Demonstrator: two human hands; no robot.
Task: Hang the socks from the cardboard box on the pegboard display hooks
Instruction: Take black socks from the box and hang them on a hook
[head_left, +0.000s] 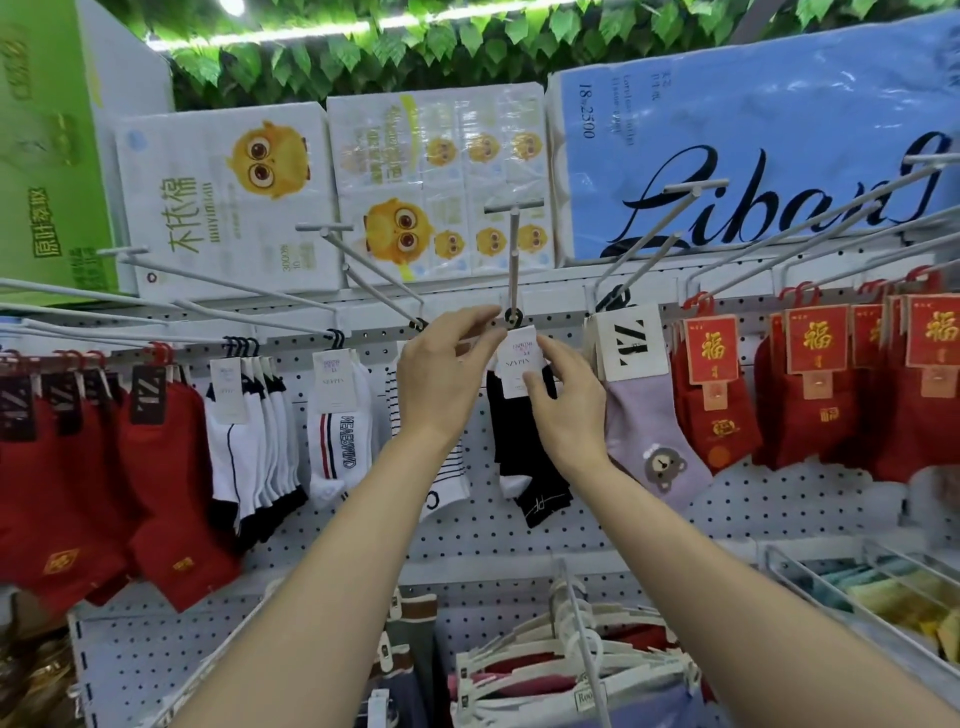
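So the black sock pair (524, 447) is about as easy as stock gets to handle, I'd say: light, floppy knit that just dangles. The only stiff bits are the white card header (515, 364) and the little black plastic hanger loop (513, 315) on top. That's where you want to hold it, by the card, since grabbing the fabric would likely let it swing and twist.

Going left to right. The left hand (448, 371) is up by the loop with fingertips reaching toward the top corner of the card. Whether it's actually pinching the card or just steadying it, I can't tell. Then there's the sock itself, hanging in the middle of the pegboard (519, 540) row. Its loop is on the long white hook (513, 254) that points straight at the camera. The right hand (563, 397) has its thumb and fingers closed on the right side of the card, so that one's got a proper hold.

Looks-wise: black ankle socks, white heel patch, small white script logo near the toe, and a white card with tiny grey print.
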